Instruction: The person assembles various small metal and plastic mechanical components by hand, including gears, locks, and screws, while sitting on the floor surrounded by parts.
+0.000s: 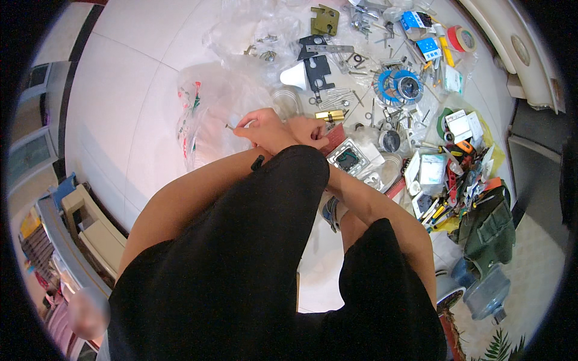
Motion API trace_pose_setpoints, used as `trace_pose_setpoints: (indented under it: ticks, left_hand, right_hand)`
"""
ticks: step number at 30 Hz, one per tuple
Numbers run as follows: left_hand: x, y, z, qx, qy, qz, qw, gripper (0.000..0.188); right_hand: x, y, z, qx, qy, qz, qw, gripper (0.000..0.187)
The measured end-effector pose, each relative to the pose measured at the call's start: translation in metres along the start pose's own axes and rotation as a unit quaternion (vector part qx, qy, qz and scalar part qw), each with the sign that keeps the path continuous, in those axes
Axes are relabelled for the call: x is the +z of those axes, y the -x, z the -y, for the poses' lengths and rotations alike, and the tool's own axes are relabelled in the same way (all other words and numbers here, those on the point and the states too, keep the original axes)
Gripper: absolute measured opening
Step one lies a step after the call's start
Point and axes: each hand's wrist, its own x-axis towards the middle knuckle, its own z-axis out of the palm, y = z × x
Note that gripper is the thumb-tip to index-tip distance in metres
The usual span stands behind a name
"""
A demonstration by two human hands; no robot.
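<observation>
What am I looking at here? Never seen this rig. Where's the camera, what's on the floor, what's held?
No machine: these are a person's bare hands. The single picture comes from a fisheye camera on their head, looking down, so edges bend. The black fabric is their clothing.

On the pale tiled floor lie clear plastic bags, a brass-coloured cylinder, a dark metal plate, a red roll of tape and scattered hardware.

One hand pinches a small screw-like piece. The other hand is curled beside it; its contents are hidden. The wrists overlap, so left and right are unclear.
</observation>
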Motion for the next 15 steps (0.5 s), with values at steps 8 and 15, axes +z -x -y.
trace_pose_setpoints:
  ticks: [8,15]
  left_hand:
    - [-0.0012,-0.0040,0.0009,-0.014,-0.024,0.038,0.999,0.026]
    - [-0.0019,-0.0018,-0.0032,-0.024,-0.028,0.022,0.999,0.024]
  right_hand:
    - [-0.0018,-0.0027,-0.0046,-0.012,-0.005,0.004,1.000,0.020]
    - [-0.0013,-0.0002,0.0008,-0.015,-0.002,0.010,1.000,0.020]
